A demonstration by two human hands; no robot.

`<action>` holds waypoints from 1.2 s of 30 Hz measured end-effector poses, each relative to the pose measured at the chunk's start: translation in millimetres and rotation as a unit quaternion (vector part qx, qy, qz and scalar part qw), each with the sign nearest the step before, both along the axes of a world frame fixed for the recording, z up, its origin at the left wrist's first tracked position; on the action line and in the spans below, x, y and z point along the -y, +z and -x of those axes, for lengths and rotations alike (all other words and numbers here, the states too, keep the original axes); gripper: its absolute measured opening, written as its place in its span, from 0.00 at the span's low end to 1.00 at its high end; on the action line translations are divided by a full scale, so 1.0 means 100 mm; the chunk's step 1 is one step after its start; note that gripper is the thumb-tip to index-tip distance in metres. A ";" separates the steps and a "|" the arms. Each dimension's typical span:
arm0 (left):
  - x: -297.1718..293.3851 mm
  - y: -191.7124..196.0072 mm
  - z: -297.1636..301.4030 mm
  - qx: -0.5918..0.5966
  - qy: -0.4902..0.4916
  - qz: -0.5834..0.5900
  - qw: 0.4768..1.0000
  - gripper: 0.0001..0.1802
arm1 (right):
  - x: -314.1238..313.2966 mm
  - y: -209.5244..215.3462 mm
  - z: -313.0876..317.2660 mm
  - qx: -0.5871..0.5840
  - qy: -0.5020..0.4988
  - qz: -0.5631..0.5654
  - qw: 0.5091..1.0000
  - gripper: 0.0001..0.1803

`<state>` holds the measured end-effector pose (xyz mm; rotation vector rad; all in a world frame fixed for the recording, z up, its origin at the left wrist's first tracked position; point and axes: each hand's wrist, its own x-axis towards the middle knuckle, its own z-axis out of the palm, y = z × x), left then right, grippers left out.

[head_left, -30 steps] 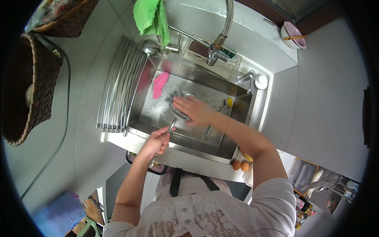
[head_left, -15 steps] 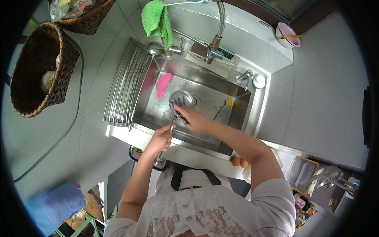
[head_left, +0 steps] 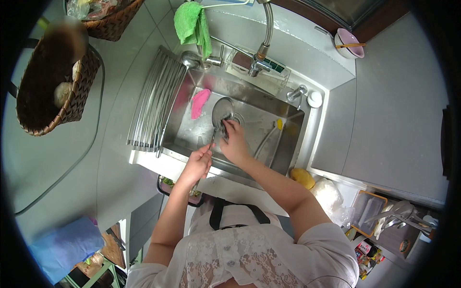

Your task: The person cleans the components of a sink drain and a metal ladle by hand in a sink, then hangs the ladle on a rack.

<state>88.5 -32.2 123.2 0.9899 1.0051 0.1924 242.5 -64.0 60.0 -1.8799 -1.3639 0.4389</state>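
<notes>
Inside the steel sink [head_left: 269,126], left hand [head_left: 198,162] grips a ladle [head_left: 220,114]; right hand [head_left: 234,140] scrubs it, closed.

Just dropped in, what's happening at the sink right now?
A person stands at a steel sink, both hands down in the basin. The left hand holds the handle of a metal ladle, and the right hand is on its bowl, seemingly rubbing it. A pink cloth lies on the sink floor to the left. No water can be seen running from the tap. A green cloth hangs behind the sink.
</notes>
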 end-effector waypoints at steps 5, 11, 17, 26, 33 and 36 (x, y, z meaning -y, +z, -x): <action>-0.04 0.10 -0.03 0.002 -0.010 0.045 0.999 0.14 | -0.14 0.27 -0.05 -0.050 0.118 -0.127 0.984 0.35; -0.08 0.14 -0.06 0.036 0.046 0.023 0.998 0.07 | 0.12 0.20 -0.12 0.074 0.213 -0.123 0.966 0.35; -0.05 0.25 -0.08 0.081 0.120 0.123 0.982 0.04 | 0.14 0.33 -0.05 0.099 0.170 -0.086 0.977 0.37; -0.08 0.27 -0.13 0.047 0.066 0.078 0.994 0.09 | 0.15 0.23 -0.20 0.144 0.160 -0.062 0.975 0.32; -0.27 0.05 -0.04 0.048 0.040 0.122 0.991 0.10 | 0.25 0.32 -0.17 0.011 0.150 -0.096 0.984 0.30; -0.25 0.07 -0.11 0.060 0.069 0.088 0.992 0.11 | 0.22 0.37 -0.31 -0.178 0.009 -0.095 0.979 0.28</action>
